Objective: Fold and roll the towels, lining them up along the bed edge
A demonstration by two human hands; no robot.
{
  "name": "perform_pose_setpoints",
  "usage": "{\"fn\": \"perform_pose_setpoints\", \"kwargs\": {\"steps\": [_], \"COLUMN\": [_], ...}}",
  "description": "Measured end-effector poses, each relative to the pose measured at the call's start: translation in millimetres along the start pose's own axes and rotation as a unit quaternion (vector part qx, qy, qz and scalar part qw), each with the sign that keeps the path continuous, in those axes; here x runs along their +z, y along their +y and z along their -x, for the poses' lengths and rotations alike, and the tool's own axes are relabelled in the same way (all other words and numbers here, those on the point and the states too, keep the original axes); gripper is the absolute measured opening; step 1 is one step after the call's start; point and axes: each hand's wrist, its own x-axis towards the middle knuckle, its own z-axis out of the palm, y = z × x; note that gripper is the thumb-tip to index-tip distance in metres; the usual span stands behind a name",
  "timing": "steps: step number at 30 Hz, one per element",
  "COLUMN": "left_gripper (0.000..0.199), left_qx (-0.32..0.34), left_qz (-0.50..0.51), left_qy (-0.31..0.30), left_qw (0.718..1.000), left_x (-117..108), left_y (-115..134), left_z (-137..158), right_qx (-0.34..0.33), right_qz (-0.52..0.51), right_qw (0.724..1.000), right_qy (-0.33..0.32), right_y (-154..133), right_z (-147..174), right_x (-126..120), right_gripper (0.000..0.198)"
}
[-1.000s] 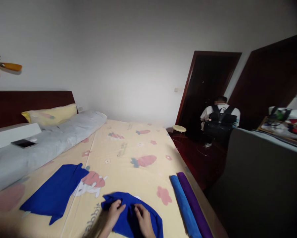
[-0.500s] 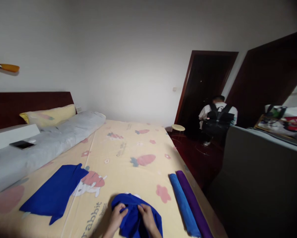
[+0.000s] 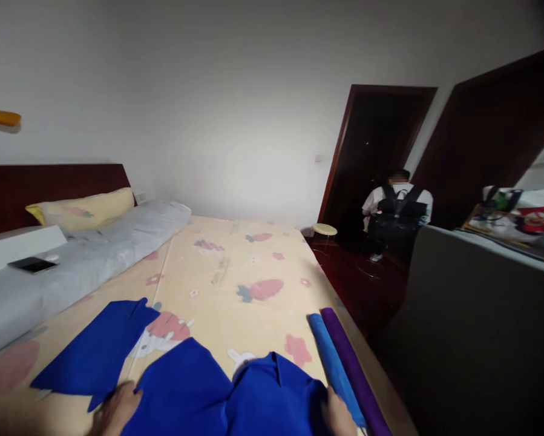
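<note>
A blue garment (image 3: 185, 387) is spread wide at the near edge of the bed, its middle sagging into a fold. My left hand (image 3: 120, 407) pinches its left edge with closed fingers. At the opposite edge, my right hand (image 3: 339, 414) grips the fabric, slightly blurred and partly cut off by the frame bottom. A second piece of blue cloth (image 3: 94, 348) lies flat on the left, just beyond my left hand. Close to my right hand are a rolled light-blue cloth (image 3: 335, 369) and a rolled purple cloth (image 3: 353, 369), side by side.
The bed (image 3: 217, 260) has a patterned sheet. A grey bedding roll (image 3: 112, 245), a pillow (image 3: 85, 212) and a phone (image 3: 32, 264) are at the left. A round stool (image 3: 325, 229) and a seated person with a backpack (image 3: 397, 209) are beyond. A dark panel (image 3: 475, 315) stands right.
My hands have moved far apart, left and right, from close together. The bunched blue garment between them is now stretched out wide. The view has shifted slightly.
</note>
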Motion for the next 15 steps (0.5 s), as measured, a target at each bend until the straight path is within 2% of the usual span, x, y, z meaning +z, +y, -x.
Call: {"fn": "perform_pose_setpoints", "kwargs": {"steps": [2,4,6,8,10,13,15], "left_gripper": [0.024,0.038,0.045,0.049,0.052,0.054,0.053], "left_qx": [0.026,0.093,0.167,0.207,0.218,0.216,0.219], "left_qz": [-0.041,-0.079,-0.103,-0.101,-0.092,-0.089,-0.091], "left_qy": [0.015,0.025,0.012,-0.013,-0.031,-0.058,-0.078], "left_qw": [0.999,0.992,0.981,0.973,0.971,0.970,0.968], "left_x": [10.0,23.4,39.7,57.8,75.3,92.3,93.9], "left_y": [3.2,19.1,42.9,68.4,90.2,110.6,116.8], "left_z": [7.2,12.1,14.5,15.3,14.6,7.6,-3.2], "right_qx": [-0.055,-0.130,-0.169,-0.156,-0.116,-0.082,-0.074], "right_qz": [0.050,0.099,0.111,0.110,0.108,0.090,0.066], "right_qw": [0.997,0.986,0.979,0.977,0.976,0.982,0.986], "right_qy": [0.017,0.028,-0.016,-0.096,-0.145,-0.144,-0.134], "right_y": [-9.7,-29.0,-52.4,-73.8,-88.7,-95.7,-91.8], "right_z": [9.3,14.6,18.0,21.0,22.6,14.8,-1.4], "right_x": [6.5,14.7,24.0,33.5,41.5,45.0,39.0], "right_gripper": [0.043,0.047,0.043,0.043,0.047,0.040,0.033]}}
